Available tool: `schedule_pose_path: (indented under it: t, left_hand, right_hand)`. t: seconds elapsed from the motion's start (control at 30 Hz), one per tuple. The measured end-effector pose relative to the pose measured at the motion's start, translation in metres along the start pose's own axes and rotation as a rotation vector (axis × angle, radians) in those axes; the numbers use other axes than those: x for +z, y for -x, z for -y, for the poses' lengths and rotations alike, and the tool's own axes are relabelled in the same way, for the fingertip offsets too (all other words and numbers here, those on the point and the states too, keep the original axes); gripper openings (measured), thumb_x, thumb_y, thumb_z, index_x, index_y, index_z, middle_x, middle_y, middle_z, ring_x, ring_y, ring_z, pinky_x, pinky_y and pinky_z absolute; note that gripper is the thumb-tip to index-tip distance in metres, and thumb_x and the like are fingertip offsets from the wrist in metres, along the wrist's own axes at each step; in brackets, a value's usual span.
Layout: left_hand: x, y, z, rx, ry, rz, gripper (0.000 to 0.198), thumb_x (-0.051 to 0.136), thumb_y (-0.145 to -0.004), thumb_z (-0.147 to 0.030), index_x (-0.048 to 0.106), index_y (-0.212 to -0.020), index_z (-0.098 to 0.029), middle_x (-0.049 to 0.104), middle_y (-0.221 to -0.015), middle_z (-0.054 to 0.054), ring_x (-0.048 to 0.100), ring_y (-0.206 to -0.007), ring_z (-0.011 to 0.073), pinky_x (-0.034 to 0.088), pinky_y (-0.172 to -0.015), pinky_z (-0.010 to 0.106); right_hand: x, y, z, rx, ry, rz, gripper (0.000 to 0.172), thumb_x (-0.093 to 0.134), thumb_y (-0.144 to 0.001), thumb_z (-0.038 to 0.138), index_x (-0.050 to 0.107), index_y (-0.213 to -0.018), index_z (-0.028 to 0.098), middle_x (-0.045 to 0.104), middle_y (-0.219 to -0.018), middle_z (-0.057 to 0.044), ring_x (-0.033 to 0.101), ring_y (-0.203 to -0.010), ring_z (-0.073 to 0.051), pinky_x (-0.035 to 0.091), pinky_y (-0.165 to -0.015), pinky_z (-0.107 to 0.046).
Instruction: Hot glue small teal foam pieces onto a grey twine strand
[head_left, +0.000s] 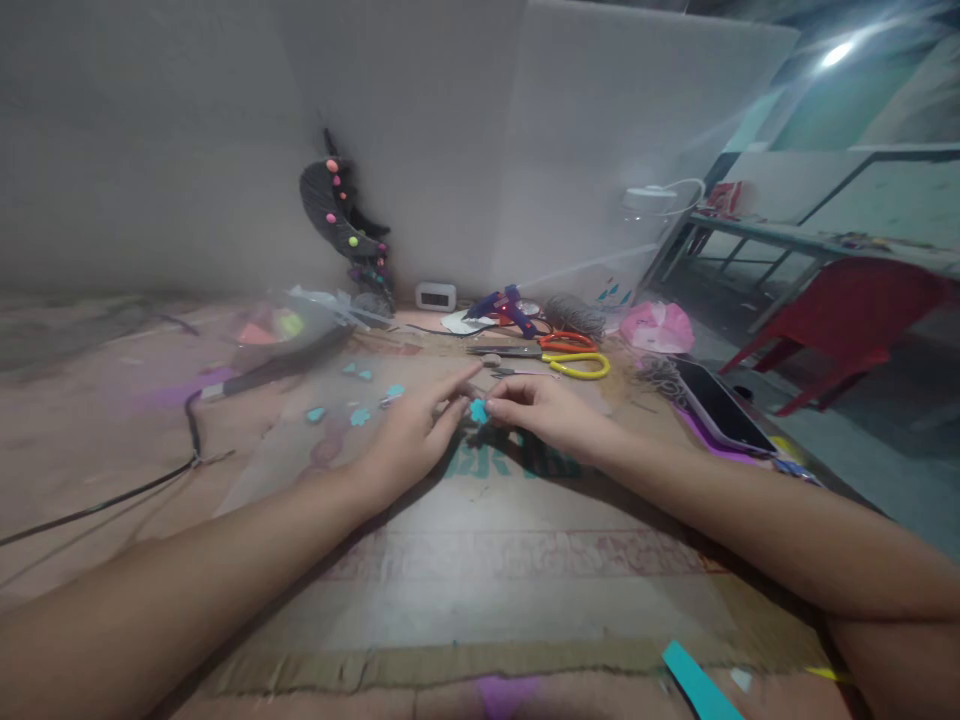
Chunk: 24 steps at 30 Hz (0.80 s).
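Observation:
A small turquoise flower cut-out (pixel 478 410) is pinched between the thumb and fingertips of my right hand (pixel 551 408). My left hand (pixel 416 425) is close on its other side, with the index finger stretched forward and the thumb near the flower's edge; I cannot tell whether the thumb touches it. Left of that hand lie more turquoise cut-outs: a flower (pixel 361 417), another flower (pixel 395 391) and a small piece (pixel 315 414). Just beyond my fingers are scissors (pixel 574 358) with orange and yellow handles, and a small round grey-brown piece (pixel 490 360).
A printed sheet over cardboard (pixel 480 610) covers the work surface. Behind are a blue glue gun (pixel 504 308), a white clock (pixel 436 296), grey yarn (pixel 574 315) and a decorated dark crescent (pixel 324 200). A phone (pixel 726 408) lies right; a turquoise strip (pixel 697 680) lies in front.

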<state>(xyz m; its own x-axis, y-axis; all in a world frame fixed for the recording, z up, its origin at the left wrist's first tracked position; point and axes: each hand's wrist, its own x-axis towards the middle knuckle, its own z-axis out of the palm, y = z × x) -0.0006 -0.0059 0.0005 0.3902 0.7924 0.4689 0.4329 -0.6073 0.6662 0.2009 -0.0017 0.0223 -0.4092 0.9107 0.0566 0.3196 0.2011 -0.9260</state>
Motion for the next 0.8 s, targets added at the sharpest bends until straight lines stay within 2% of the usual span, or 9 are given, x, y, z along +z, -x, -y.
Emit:
schedule_pose_path:
  t: [0.07,0.13,0.27,0.4,0.5,0.57,0.67,0.8]
  left_hand:
    - [0.001,-0.002,0.001,-0.142,0.122,-0.019,0.041,0.048,-0.096,-0.036,0.059,-0.132,-0.021,0.071,-0.114,0.008,0.065,-0.103,0.0214,0.049,-0.094,0.035]
    - [0.000,-0.004,0.001,-0.223,0.210,0.028,0.039,0.049,-0.094,-0.045,0.068,-0.115,-0.018,0.074,-0.101,0.009,0.067,-0.096,0.0227,0.051,-0.090,0.036]
    - [0.000,-0.006,-0.002,-0.216,0.194,0.115,0.034,0.058,-0.087,-0.047,0.071,-0.100,-0.019,0.075,-0.099,0.007,0.067,-0.093,0.0237,0.051,-0.086,0.035]
    - [-0.001,-0.007,-0.003,-0.228,0.204,0.083,0.031,0.060,-0.084,-0.047,0.070,-0.087,-0.018,0.072,-0.087,0.005,0.065,-0.085,0.0207,0.049,-0.081,0.031]
    - [-0.002,-0.009,0.001,-0.271,0.244,0.028,0.032,0.062,-0.082,-0.048,0.068,-0.083,-0.017,0.069,-0.079,0.003,0.062,-0.077,0.0182,0.048,-0.075,0.029]
    - [-0.004,-0.012,0.006,-0.300,0.256,-0.041,0.034,0.061,-0.082,-0.051,0.065,-0.082,-0.017,0.067,-0.077,0.003,0.061,-0.075,0.0176,0.047,-0.073,0.029]
    - [-0.005,-0.015,0.011,-0.339,0.286,-0.123,0.039,0.062,-0.079,-0.056,0.061,-0.081,-0.017,0.064,-0.075,0.002,0.059,-0.071,0.0168,0.047,-0.071,0.029]
    - [-0.005,-0.017,0.013,-0.359,0.346,-0.144,0.046,0.062,-0.075,-0.063,0.060,-0.079,-0.017,0.062,-0.074,0.002,0.059,-0.071,0.0165,0.046,-0.068,0.028]
  right_hand:
    - [-0.001,-0.003,-0.003,-0.015,0.046,-0.077,0.023,0.065,-0.081,0.038,0.063,-0.078,0.016,0.059,-0.066,0.001,0.051,-0.058,-0.011,0.038,-0.055,-0.024]
    - [-0.002,-0.006,-0.006,-0.043,0.099,-0.134,0.022,0.064,-0.081,0.037,0.063,-0.078,0.016,0.061,-0.066,0.001,0.053,-0.059,-0.011,0.039,-0.055,-0.024]
    - [0.000,-0.008,-0.011,-0.114,0.215,-0.185,0.021,0.063,-0.082,0.034,0.066,-0.076,0.015,0.063,-0.067,0.000,0.055,-0.063,-0.013,0.042,-0.060,-0.025]
    - [0.005,-0.007,-0.011,-0.162,0.269,-0.177,0.022,0.063,-0.082,0.036,0.067,-0.078,0.015,0.062,-0.067,0.001,0.053,-0.064,-0.012,0.039,-0.060,-0.024]
    - [0.001,-0.009,-0.008,-0.208,0.304,-0.183,0.027,0.055,-0.088,0.038,0.068,-0.082,0.014,0.062,-0.069,0.000,0.053,-0.064,-0.012,0.040,-0.059,-0.024]
    - [-0.010,-0.012,-0.006,-0.217,0.351,-0.244,0.030,0.053,-0.090,0.040,0.068,-0.086,0.014,0.064,-0.074,-0.001,0.055,-0.067,-0.013,0.042,-0.062,-0.025]
    - [-0.038,-0.021,-0.008,-0.199,0.450,-0.352,0.029,0.055,-0.089,0.040,0.069,-0.092,0.015,0.069,-0.086,-0.004,0.060,-0.078,-0.016,0.045,-0.072,-0.028]
    - [-0.079,-0.032,-0.019,-0.104,0.534,-0.423,0.023,0.059,-0.086,0.030,0.068,-0.101,0.014,0.072,-0.097,-0.007,0.063,-0.084,-0.018,0.048,-0.080,-0.032]
